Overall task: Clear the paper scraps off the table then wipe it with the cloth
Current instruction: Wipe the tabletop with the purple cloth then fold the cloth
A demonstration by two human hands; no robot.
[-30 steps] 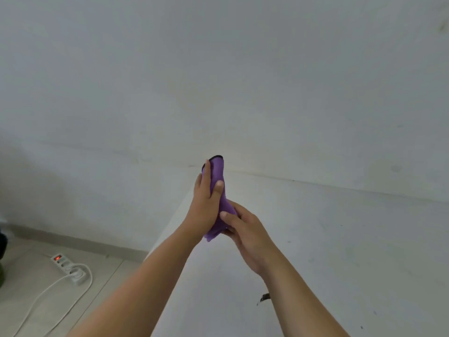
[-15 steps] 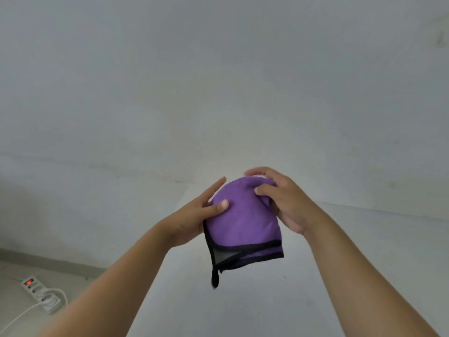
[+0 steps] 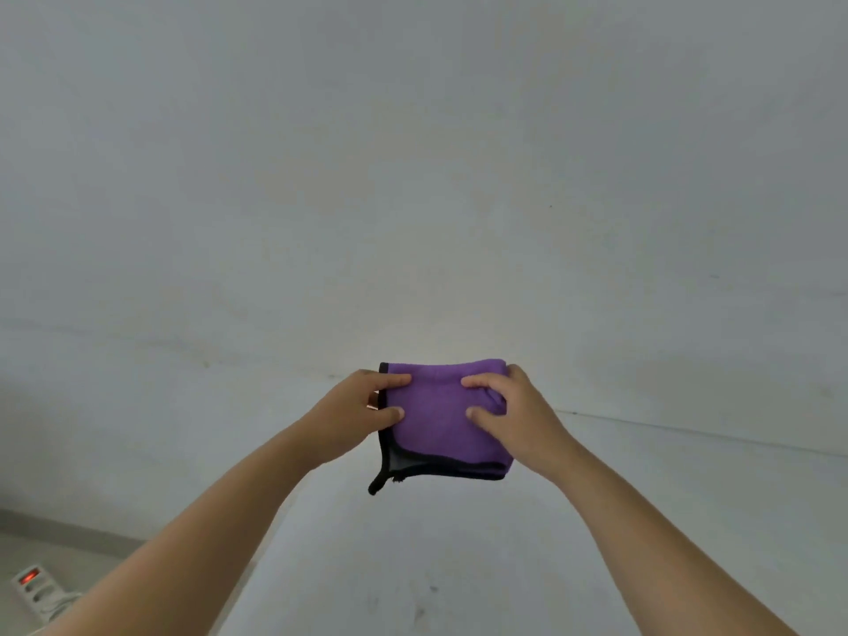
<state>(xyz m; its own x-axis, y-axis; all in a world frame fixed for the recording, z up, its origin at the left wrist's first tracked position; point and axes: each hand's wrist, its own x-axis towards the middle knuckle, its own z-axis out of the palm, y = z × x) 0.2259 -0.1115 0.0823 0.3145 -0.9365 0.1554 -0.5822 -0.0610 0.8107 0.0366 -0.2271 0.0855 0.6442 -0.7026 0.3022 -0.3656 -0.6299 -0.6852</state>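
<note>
The purple cloth (image 3: 440,415) is folded into a thick pad with black edging and is held up in the air above the white table (image 3: 459,566), in front of the pale wall (image 3: 413,176). The left hand (image 3: 353,417) grips the cloth's left edge, thumb and forefinger curled over its front face and the remaining fingers hidden behind it. The right hand (image 3: 514,413) grips the cloth's right side, fingertips pressed into the fabric so that it bunches into a small fold beneath them. Both forearms reach up toward the cloth from the lower corners of the view. Along the cloth's lower edge the folded layers show as stacked black hems, and from its lower left corner a short black loop (image 3: 377,485) hangs down free, touching nothing. Below the cloth the table carries a few faint smudges; whether any paper scraps lie on it cannot be told. Far down and to the left of the cloth, on the floor, lies a white power strip (image 3: 34,587) with a red light lit
</note>
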